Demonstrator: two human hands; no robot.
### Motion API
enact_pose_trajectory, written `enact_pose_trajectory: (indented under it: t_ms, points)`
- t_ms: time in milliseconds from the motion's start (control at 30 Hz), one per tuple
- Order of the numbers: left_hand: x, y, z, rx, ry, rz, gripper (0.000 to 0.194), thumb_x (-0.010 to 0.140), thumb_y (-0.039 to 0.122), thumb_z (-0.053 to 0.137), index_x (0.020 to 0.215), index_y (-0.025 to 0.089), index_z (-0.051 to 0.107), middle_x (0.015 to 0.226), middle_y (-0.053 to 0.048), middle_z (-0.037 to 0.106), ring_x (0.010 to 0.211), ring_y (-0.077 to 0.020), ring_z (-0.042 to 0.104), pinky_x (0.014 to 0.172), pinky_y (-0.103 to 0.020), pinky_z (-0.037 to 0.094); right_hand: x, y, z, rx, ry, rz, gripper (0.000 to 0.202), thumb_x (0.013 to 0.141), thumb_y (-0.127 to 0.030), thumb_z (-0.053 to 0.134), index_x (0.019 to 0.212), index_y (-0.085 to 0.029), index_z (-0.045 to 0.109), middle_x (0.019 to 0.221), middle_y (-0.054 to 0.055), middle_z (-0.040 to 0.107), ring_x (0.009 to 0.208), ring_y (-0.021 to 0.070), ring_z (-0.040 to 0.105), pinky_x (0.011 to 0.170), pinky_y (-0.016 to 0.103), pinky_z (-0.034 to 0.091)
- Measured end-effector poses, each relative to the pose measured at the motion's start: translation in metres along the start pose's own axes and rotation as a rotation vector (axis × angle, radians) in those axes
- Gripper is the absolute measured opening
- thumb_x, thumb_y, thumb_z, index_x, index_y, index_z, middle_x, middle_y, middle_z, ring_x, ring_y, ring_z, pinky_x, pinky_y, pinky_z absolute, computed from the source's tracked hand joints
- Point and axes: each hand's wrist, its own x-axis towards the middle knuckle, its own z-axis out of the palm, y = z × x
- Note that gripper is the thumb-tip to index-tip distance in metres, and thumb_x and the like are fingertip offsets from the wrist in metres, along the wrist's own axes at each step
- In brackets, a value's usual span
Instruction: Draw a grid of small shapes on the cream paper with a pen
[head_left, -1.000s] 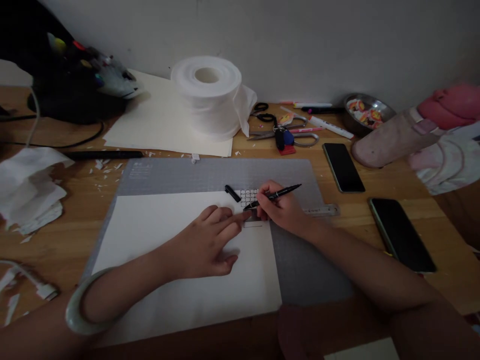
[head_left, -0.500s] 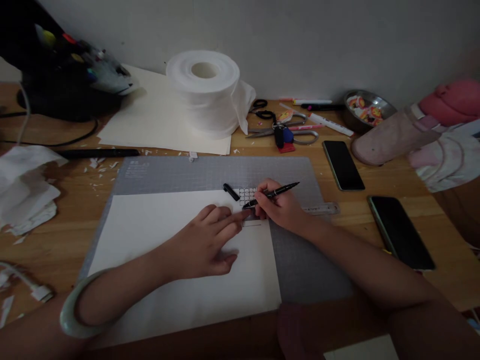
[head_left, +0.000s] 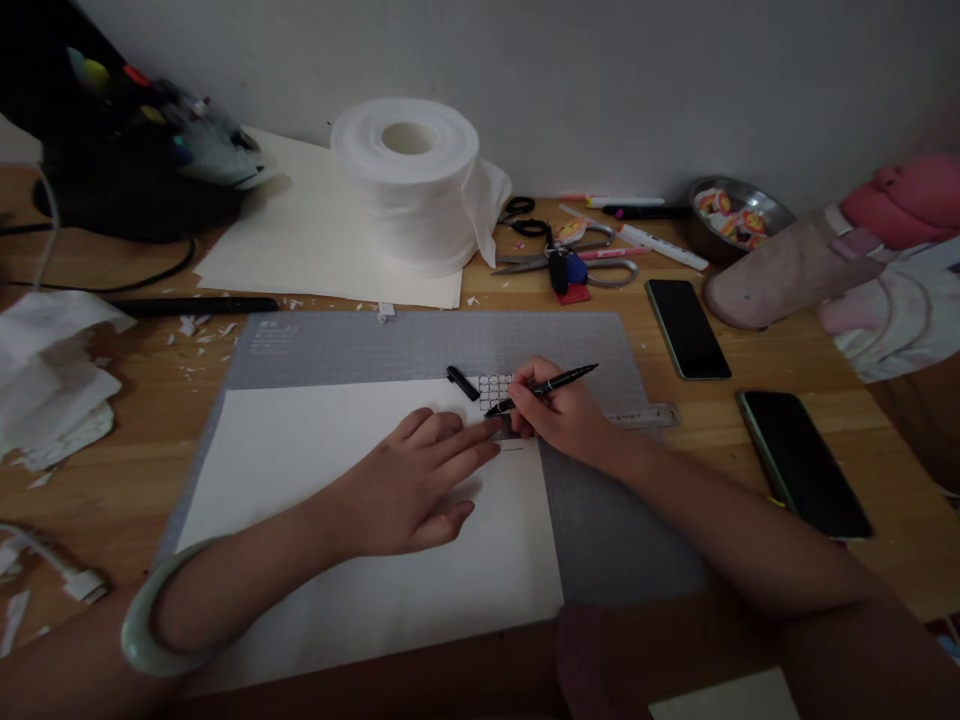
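My right hand (head_left: 559, 408) pinches a black pen (head_left: 551, 385), its lower tip at the white paper (head_left: 315, 430) beside a small drawn grid (head_left: 495, 388). My left hand (head_left: 420, 480) lies spread on the paper, with its fingertips on the left end of a clear ruler (head_left: 660, 415). The ruler passes beneath my right hand, which hides its middle. A black pen cap (head_left: 463, 384) rests just left of the grid. Under the paper is a grey cutting mat (head_left: 360, 345).
Behind the mat stand a white tissue roll (head_left: 409, 200), scissors (head_left: 521, 265), markers (head_left: 664, 246) and a metal bowl (head_left: 697, 225). Two phones (head_left: 687, 330) and a pink-lidded bottle (head_left: 787, 270) are at right. Crumpled tissue (head_left: 52, 370) and a cable (head_left: 79, 583) lie at left.
My left hand's fingers have shifted slightly, one extending a little further right over the paper. My right hand and the pen look nearly unmoved.
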Motion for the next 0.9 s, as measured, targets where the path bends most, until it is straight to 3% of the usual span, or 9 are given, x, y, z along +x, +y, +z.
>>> enact_pose_trajectory:
  t_ms: [167,400,900]
  points:
    - [-0.0003,-0.0002,0.0,-0.017,-0.03,-0.02,0.057,0.085,0.026,0.042,0.139,0.013,0.031,0.142,-0.009,0.042,0.111,-0.0294,0.041,0.096,-0.046,0.032,-0.002,-0.0004,-0.0009,-0.066,0.019,-0.029,0.016,0.09,-0.032,0.044,0.078,-0.021,0.043,0.052,-0.007,0.049,0.045,0.0081,0.047,0.046,0.021,0.039]
    - [-0.0013,-0.0014,0.0008,-0.01,-0.036,-0.01,0.055,0.087,0.029,0.042,0.138,0.013,0.033,0.145,-0.009,0.038,0.112,-0.0296,0.04,0.096,-0.046,0.031,-0.0037,-0.0002,-0.002,-0.157,0.121,-0.097,0.015,0.089,-0.027,0.044,0.075,-0.022,0.041,0.053,-0.007,0.043,0.048,0.0092,0.041,0.051,0.024,0.034]
    - [-0.0012,-0.0013,0.0007,-0.037,0.007,-0.01,0.058,0.088,0.028,0.042,0.141,0.014,0.025,0.14,-0.011,0.042,0.109,-0.0285,0.041,0.095,-0.044,0.031,-0.0051,0.0011,-0.0031,-0.107,0.205,-0.045,0.017,0.088,-0.027,0.041,0.072,-0.023,0.039,0.05,-0.007,0.04,0.046,0.0102,0.039,0.048,0.026,0.031]
